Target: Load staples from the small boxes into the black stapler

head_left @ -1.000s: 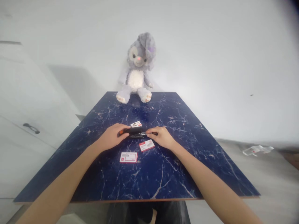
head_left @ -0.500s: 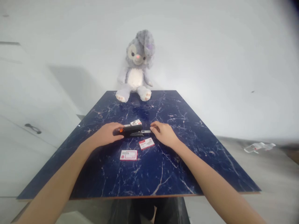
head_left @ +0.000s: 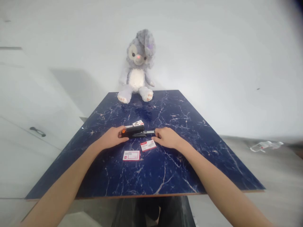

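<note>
The left hand (head_left: 113,137) pinches the orange-marked end of the black stapler (head_left: 133,130) between thumb and fingers. The right hand (head_left: 167,137) is curled, its thumb and forefinger closed at the outer end of the metal slide (head_left: 149,132), which sticks out from the stapler's right side. Just behind the stapler lies a small white box (head_left: 138,123); nearer than it lie a red-and-white box (head_left: 148,145) and a red-edged box (head_left: 131,155), their printing too small for reading. The marbled table (head_left: 165,170) spreads widely on the stapler's both sides, its front edge well apart; far behind the stapler sits a plush rabbit (head_left: 137,69).
</note>
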The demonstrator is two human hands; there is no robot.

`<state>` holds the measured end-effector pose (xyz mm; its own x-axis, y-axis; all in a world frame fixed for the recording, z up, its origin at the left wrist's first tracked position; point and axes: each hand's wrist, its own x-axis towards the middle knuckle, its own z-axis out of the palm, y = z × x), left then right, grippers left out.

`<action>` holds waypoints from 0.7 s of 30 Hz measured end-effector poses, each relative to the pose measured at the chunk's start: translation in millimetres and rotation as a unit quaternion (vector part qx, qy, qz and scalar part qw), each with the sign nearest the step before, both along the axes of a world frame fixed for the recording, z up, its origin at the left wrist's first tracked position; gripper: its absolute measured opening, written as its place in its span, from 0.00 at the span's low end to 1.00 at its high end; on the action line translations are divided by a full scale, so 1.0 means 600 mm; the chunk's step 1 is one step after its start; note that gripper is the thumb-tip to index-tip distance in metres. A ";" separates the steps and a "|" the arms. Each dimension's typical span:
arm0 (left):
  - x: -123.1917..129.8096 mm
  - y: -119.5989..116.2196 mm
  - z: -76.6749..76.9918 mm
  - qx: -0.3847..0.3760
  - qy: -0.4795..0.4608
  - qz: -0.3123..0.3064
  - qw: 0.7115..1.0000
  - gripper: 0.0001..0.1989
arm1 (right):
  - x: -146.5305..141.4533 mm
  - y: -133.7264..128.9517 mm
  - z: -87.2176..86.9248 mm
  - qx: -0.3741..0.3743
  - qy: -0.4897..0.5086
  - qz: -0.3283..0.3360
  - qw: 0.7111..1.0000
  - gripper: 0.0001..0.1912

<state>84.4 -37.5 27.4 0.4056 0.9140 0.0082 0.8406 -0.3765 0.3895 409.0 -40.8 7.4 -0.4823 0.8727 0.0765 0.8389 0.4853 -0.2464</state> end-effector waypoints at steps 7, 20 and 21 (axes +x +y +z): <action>0.026 -0.005 -0.015 0.040 0.027 0.014 0.999 0.18 | -0.002 -0.001 -0.001 -0.001 0.031 -0.024 0.999 0.10; 0.041 -0.013 -0.017 0.037 0.012 -0.005 0.999 0.19 | -0.019 -0.003 0.005 -0.041 0.046 -0.015 0.998 0.06; 0.041 -0.011 -0.018 0.036 0.014 -0.008 0.999 0.19 | -0.020 -0.002 0.007 -0.047 0.042 -0.019 0.998 0.07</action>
<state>108.8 -44.3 16.5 0.4203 0.9052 0.0627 0.8449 -0.4156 0.3368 396.8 -42.1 11.3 -0.4433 0.8958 0.0318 0.8314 0.4241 -0.3590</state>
